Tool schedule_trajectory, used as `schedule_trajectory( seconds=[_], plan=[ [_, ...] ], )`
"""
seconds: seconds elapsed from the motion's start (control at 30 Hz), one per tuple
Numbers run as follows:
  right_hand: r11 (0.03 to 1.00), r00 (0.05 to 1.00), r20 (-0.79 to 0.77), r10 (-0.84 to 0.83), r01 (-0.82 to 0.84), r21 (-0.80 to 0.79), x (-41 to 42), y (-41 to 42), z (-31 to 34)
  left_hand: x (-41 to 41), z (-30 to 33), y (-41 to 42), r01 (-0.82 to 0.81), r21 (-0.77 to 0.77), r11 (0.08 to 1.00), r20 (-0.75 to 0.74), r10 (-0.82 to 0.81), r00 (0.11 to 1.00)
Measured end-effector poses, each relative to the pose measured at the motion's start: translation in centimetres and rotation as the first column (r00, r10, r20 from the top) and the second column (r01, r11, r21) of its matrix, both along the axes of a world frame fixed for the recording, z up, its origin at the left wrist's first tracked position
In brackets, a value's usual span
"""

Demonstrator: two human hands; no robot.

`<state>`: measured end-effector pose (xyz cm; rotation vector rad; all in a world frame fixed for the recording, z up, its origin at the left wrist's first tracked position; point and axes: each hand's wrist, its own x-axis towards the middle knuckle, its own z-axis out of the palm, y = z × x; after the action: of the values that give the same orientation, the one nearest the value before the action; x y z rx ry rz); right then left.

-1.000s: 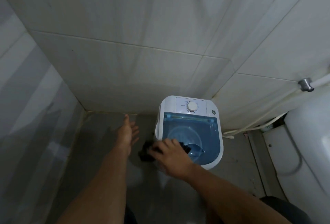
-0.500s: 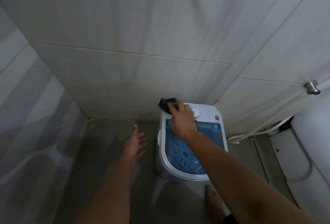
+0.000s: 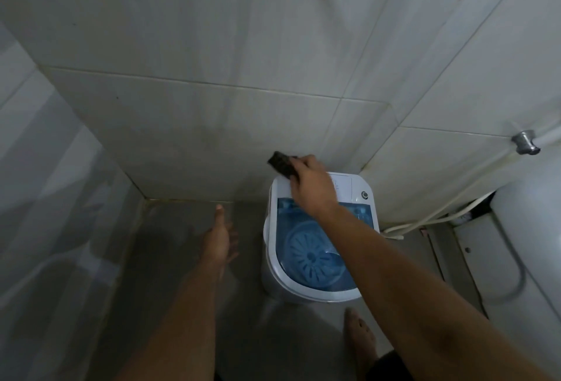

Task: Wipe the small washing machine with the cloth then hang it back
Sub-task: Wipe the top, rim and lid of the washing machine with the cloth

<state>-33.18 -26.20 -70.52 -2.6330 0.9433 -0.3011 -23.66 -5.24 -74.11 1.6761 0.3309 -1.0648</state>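
Note:
A small white washing machine point(image 3: 361, 191) with a clear blue lid stands on the floor in the corner of the tiled walls. My right hand point(image 3: 312, 188) is over its back left corner, on the white control panel, and grips a dark cloth point(image 3: 280, 162) that sticks out past the machine's back left edge. The hand hides the dial. My left hand point(image 3: 219, 236) hangs in the air left of the machine, fingers apart, holding nothing.
A white toilet point(image 3: 528, 229) stands at the right. A hose point(image 3: 425, 220) runs along the wall from a metal fitting point(image 3: 525, 141) to behind the machine. My bare foot point(image 3: 359, 335) is on the grey floor in front of the machine.
My right hand carried the cloth from the front left edge of the lid up to the back left corner of the control panel. The view moved closer. My left hand stayed open.

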Motion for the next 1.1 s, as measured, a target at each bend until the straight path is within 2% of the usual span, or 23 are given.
schedule_trajectory(
  seconds=[0.03,0.1,0.23,0.4,0.6,0.67,0.7,0.77,0.83,0.9,0.93,0.97,1.03,1.1],
  plan=[
    [0.997,0.995,-0.071,-0.072,0.069,-0.040,-0.1,-0.1,-0.2,-0.4,0.4,-0.1,0.058,-0.025,0.998,-0.052,-0.059,0.997],
    [0.992,0.984,-0.162,-0.076,0.058,-0.113,-0.8,1.0,-1.1,-1.0,0.8,-0.2,0.146,-0.057,0.988,-0.120,-0.152,0.981],
    [0.937,0.956,-0.210,0.205,-0.254,-0.241,-3.6,4.9,-2.7,-1.6,0.8,-0.5,0.206,-0.128,0.970,-0.229,-0.231,0.946],
    [0.879,0.894,-0.173,0.414,-0.442,-0.180,-7.1,7.5,-3.0,-1.7,0.7,-0.2,0.134,-0.160,0.978,-0.261,-0.172,0.950],
    [0.724,0.708,-0.236,0.666,-0.689,-0.027,-8.1,9.2,-3.0,-1.5,0.9,-0.4,0.085,-0.203,0.975,-0.308,-0.146,0.940],
    [0.702,0.679,-0.231,0.697,-0.712,0.025,-8.0,9.5,-2.5,-1.4,0.8,-0.5,0.096,-0.209,0.973,-0.307,-0.159,0.938],
    [0.717,0.695,-0.193,0.693,-0.692,0.084,-7.8,9.4,-1.8,-1.5,0.8,-0.6,0.099,-0.210,0.973,-0.301,-0.161,0.940],
    [0.781,0.792,-0.087,0.604,-0.566,0.265,-7.1,8.6,-0.3,-1.6,0.8,-0.6,0.089,-0.218,0.972,-0.274,-0.149,0.950],
    [0.815,0.926,0.005,0.378,-0.335,0.473,-6.1,6.9,1.0,-1.5,0.5,-0.6,0.096,-0.199,0.975,-0.214,-0.139,0.967],
    [0.786,0.991,0.050,0.125,-0.130,0.605,-5.0,4.7,1.7,-1.5,0.2,-0.6,0.119,-0.165,0.979,-0.158,-0.146,0.977],
    [0.808,0.997,0.024,0.068,-0.070,0.585,-4.5,3.8,1.8,-1.5,0.2,-0.5,0.124,-0.158,0.980,-0.146,-0.148,0.978],
    [0.866,0.998,-0.025,0.063,-0.042,0.498,-4.1,3.1,1.6,-1.4,0.2,-0.5,0.129,-0.152,0.980,-0.140,-0.150,0.979],
    [0.966,0.991,-0.125,0.056,-0.022,0.258,-3.7,3.0,0.5,-1.4,0.3,-0.5,0.139,-0.140,0.980,-0.139,-0.158,0.978],
    [1.000,0.992,-0.127,0.002,0.002,0.032,-3.8,4.0,-0.1,-1.4,0.4,-0.5,0.143,-0.139,0.980,-0.138,-0.162,0.977]
  ],
)
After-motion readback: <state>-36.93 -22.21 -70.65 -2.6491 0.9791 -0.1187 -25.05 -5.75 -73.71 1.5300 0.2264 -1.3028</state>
